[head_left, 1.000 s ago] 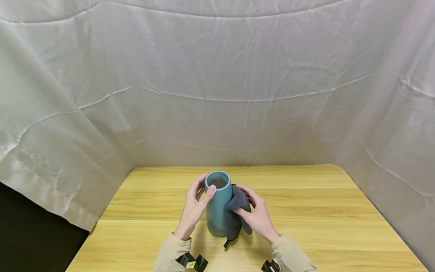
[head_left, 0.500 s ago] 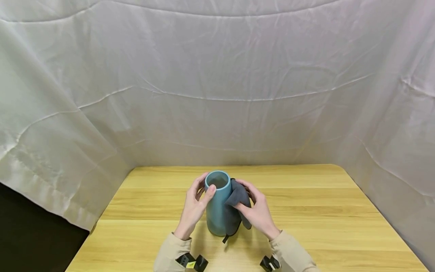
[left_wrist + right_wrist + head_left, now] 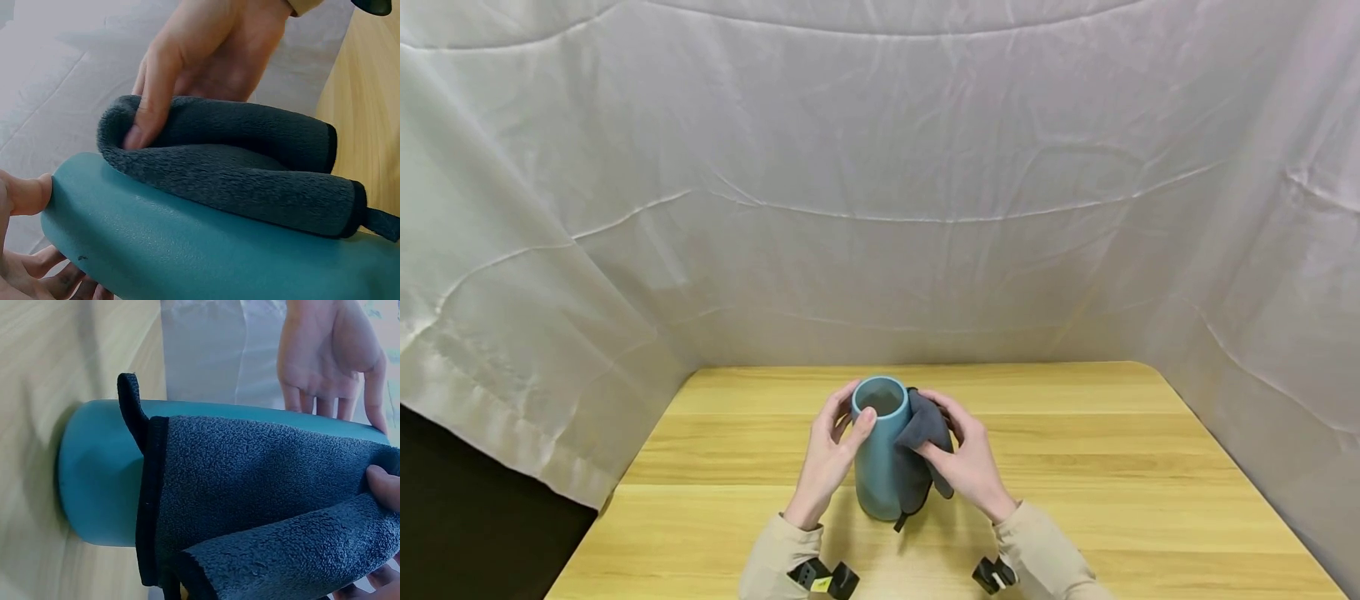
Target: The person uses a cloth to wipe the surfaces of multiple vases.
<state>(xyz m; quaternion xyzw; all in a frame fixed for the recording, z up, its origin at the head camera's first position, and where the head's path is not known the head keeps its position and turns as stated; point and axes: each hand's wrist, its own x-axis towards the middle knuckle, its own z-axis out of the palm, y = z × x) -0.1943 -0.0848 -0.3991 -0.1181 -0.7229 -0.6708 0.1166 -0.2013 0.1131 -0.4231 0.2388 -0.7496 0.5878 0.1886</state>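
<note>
A tall teal vase stands upright on the wooden table, its round mouth facing up. My left hand grips it near the rim from the left, thumb at the front and fingers around the back. On the vase's right side my right hand holds a dark grey plush cloth, folded over, with the thumb pressed into the fold. In the left wrist view the cloth lies along the vase wall. A small black loop sticks out from the cloth's hem in the right wrist view.
The light wooden table stretches out on both sides of the vase. Pale grey curtains hang behind it and at both sides. A dark area lies past the table's left edge.
My right hand has slid the cloth slightly up along the vase's right side, so its loop hangs a little higher. The left hand and the vase stay in place.
</note>
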